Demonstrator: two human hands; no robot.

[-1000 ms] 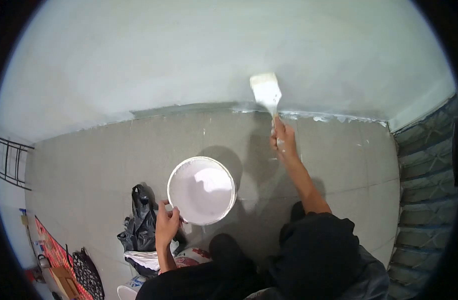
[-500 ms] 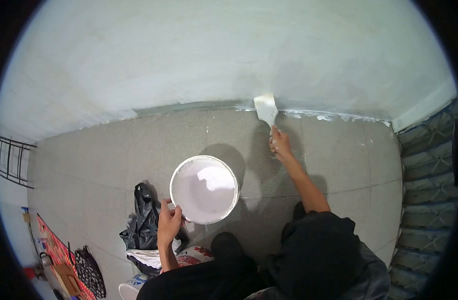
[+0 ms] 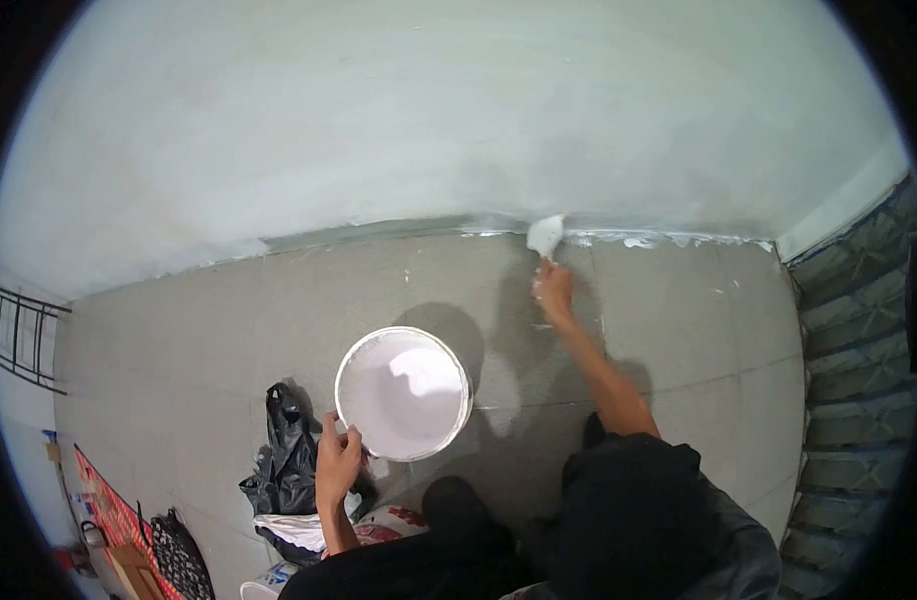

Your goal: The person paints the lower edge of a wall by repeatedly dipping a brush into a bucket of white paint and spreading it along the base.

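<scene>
From my distant seat I see first the pale grey-white wall [image 3: 428, 120], with a darker band along part of its foot. Next is the grey tiled floor [image 3: 178, 370], and at its right edge the dark slatted panel [image 3: 848, 390]. The round white bucket [image 3: 403, 329], with pale liquid inside, is in front of the person's knees. I judge it rather heavy, and its contents easy to spill; I would hold it by the rim and tilt it little. Just beside it lies the crumpled black plastic bag [image 3: 286, 460].

The left hand [image 3: 338, 460] is at the near left side of the bucket's rim, thumb and forefinger bent; I cannot tell if they really grip. The right hand [image 3: 554, 290] is closed around the handle of the wide, flat white brush [image 3: 545, 236], which is at the line where wall and floor meet. The brush should be light, with a stiff handle and softer bristles, perhaps slippery where wet. The narrow handle, close to the broad head, seems to me the best place to hold.
</scene>
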